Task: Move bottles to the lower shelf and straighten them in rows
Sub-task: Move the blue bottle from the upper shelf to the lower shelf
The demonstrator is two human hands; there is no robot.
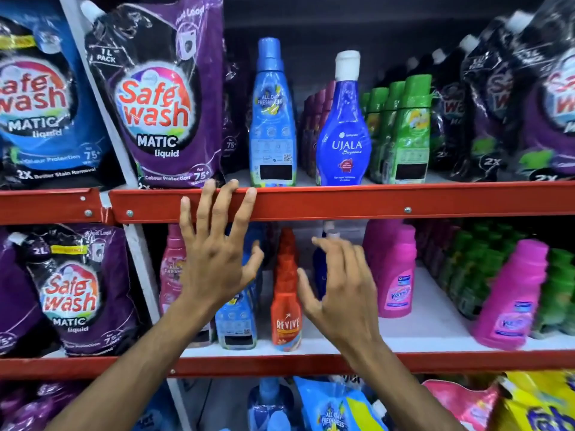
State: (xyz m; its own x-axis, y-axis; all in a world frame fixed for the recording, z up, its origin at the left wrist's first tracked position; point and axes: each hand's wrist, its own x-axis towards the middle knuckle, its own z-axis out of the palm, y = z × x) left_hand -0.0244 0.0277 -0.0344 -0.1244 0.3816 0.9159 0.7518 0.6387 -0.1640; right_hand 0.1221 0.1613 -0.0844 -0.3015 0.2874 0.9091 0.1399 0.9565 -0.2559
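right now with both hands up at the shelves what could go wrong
The left hand and right hand are open in front of tightly packed bottles. A careless reach could topple the Revive bottle between them. The front pink bottle already leans near the lower shelf edge and might fall.

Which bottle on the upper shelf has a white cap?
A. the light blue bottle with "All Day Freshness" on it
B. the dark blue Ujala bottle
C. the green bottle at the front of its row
B: the Ujala bottle carries a white cap, while the light blue bottle has a blue cap and the green bottle a green one.
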